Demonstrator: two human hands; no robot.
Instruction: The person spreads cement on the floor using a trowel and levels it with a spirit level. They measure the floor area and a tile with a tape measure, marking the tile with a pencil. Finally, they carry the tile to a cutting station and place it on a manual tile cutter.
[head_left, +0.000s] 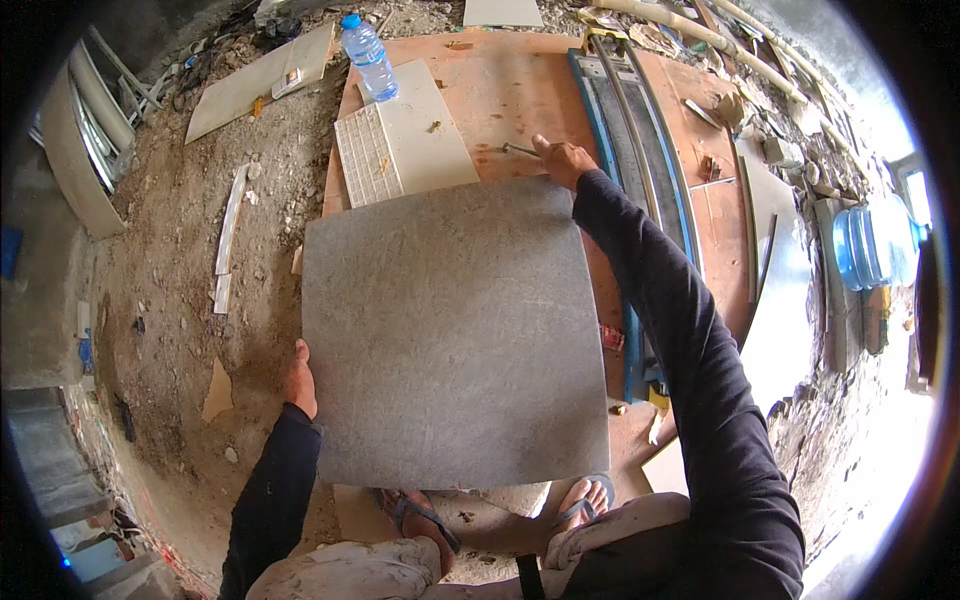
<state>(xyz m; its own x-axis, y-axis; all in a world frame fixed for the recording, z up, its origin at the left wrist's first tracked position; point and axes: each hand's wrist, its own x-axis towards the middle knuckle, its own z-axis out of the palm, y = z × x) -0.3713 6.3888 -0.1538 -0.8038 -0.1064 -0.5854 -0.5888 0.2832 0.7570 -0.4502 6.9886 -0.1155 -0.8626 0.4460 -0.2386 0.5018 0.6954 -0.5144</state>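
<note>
A large square grey tile [455, 335] is in front of me, above my feet and the near part of a reddish-brown board. My left hand [301, 381] grips the tile's left edge, its thumb up and the other fingers hidden by the tile. At the far right corner, my right hand [564, 161] is closed at the tile's edge. A thin dark rod [519, 150] shows just left of that hand; whether it is held or lies on the board I cannot tell. To the right is a long blue-edged tile cutter [640, 150] with metal rails, partly behind my right forearm.
A water bottle [369, 57] stands on a cream tile [428, 125] beyond the grey one. Left of it lies a ribbed pale piece [368, 155]. Rubble and tile strips [231, 225] cover the left ground. A large blue water jug [875, 245] sits at far right.
</note>
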